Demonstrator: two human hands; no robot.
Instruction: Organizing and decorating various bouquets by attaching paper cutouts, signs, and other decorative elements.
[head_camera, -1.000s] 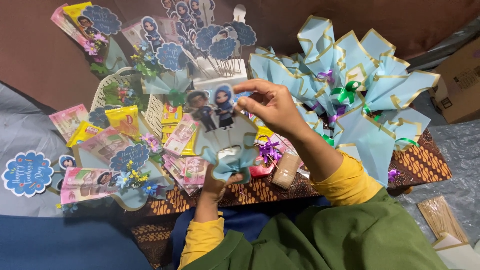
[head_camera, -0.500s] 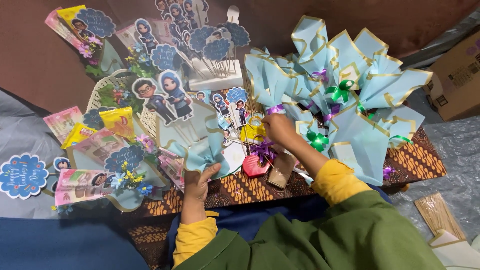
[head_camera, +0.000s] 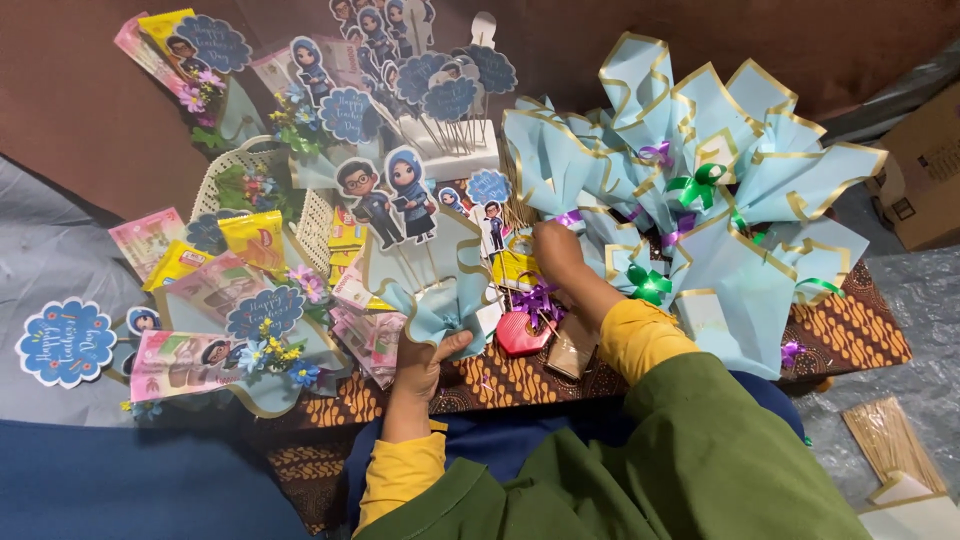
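My left hand (head_camera: 422, 366) grips the pinched base of a light blue paper bouquet wrap (head_camera: 432, 292) with gold edging. A cartoon cut-out of two figures on sticks (head_camera: 388, 198) stands up out of the wrap. My right hand (head_camera: 556, 250) reaches into the middle of the table, its fingers down among small packets and a smaller cartoon cut-out (head_camera: 492, 222). Whether it holds anything is hidden. A purple ribbon bow (head_camera: 538, 298) and a red heart-shaped object (head_camera: 520, 334) lie just below that hand.
Several finished blue wraps with ribbon bows (head_camera: 700, 180) crowd the right side. A white holder with more cut-outs on sticks (head_camera: 440, 110) stands at the back. Snack packets and flower toppers (head_camera: 235, 300) cover the left. A cardboard box (head_camera: 925, 170) sits far right.
My right hand left the wrap and moved right and down to the table's middle. The left hand tilted the wrap upright, so the two-figure cut-out now stands higher.
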